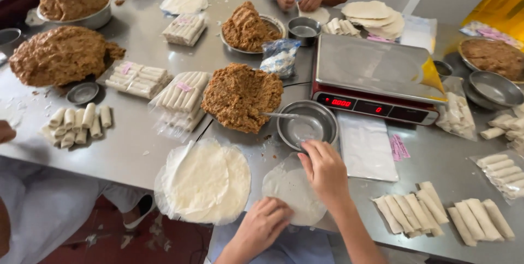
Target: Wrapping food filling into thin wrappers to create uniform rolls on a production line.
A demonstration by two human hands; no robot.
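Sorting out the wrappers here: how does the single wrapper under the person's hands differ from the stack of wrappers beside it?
The single wrapper lies bare on the steel table; the stack of wrappers sits in clear plastic. The single wrapper is one thin sheet, the stack many layers thick. The left hand and right hand rest on the single wrapper; neither touches the stack. Both are pale, round and flat.

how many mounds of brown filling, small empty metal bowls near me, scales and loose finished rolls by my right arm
mounds of brown filling: 5
scale: 1
empty metal bowl beside the right hand: 1
loose finished rolls in the near group by the right arm: 5
single wrapper under the left hand: 1
total: 13
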